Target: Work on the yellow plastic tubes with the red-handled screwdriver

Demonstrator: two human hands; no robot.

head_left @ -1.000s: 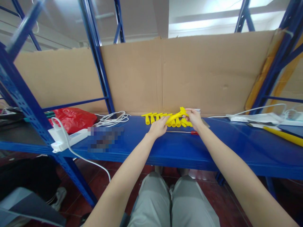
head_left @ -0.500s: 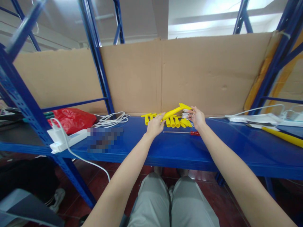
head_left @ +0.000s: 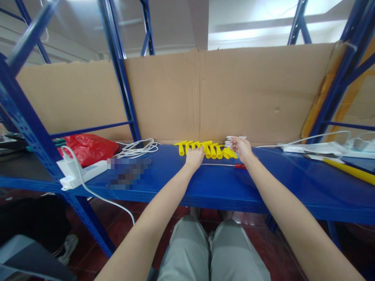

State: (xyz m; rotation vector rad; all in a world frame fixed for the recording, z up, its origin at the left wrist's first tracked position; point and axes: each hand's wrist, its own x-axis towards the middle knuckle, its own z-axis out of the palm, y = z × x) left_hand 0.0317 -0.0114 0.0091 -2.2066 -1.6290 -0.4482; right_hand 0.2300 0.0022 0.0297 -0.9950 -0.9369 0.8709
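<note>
Several yellow T-shaped plastic handles lie in a row at the back of the blue shelf. My left hand is down on this row, fingers curled over one handle and hiding part of it. At the row's right end is a small pile of flat yellow pieces. Beyond the pile, my right hand has its fingers closed at a stack of thin white strips, pinching one at the top. A screwdriver with a red handle lies in front, its shaft pointing left.
On the left are a red plastic bag, a white power strip and a coiled white cable. A long yellow tool and white packaging lie at the right. Cardboard walls the back between blue posts.
The yellow handle that was raised between both hands is now down in the row under my left hand. My right hand has let go of it and is at the white strips.
</note>
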